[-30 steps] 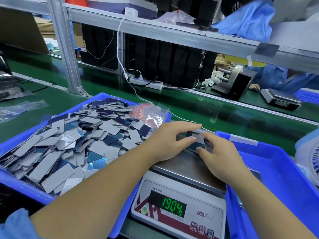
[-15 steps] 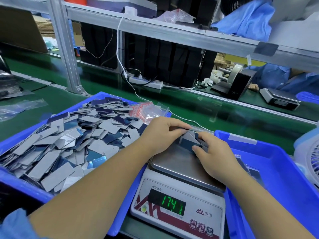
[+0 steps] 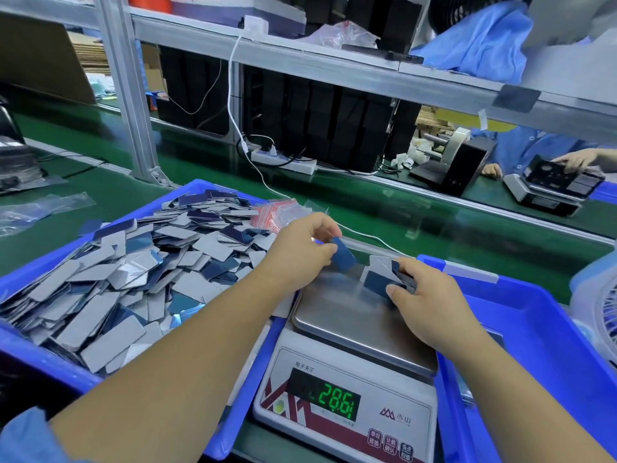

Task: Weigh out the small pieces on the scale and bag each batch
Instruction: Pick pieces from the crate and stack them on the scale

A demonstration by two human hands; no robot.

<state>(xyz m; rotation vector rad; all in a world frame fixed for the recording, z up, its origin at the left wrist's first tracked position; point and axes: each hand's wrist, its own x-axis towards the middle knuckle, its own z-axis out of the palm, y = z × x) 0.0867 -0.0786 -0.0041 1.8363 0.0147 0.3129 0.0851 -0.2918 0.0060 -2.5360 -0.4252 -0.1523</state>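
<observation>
I see the scale [image 3: 350,379] directly in front of me on the table [image 3: 367,208], its display facing me. Left of it sits a bin [image 3: 43,362] heaped with small pieces [image 3: 133,279], and a bundle of bags [image 3: 283,212] lies at that bin's far right corner. Right of the scale sits a second bin [image 3: 551,345]. My left hand [image 3: 300,252] is over the platform's far left corner with one piece [image 3: 344,253]; my right hand [image 3: 430,302] is at its far right with a few pieces [image 3: 380,279]. A shelf [image 3: 334,68] runs behind, above the table.
</observation>
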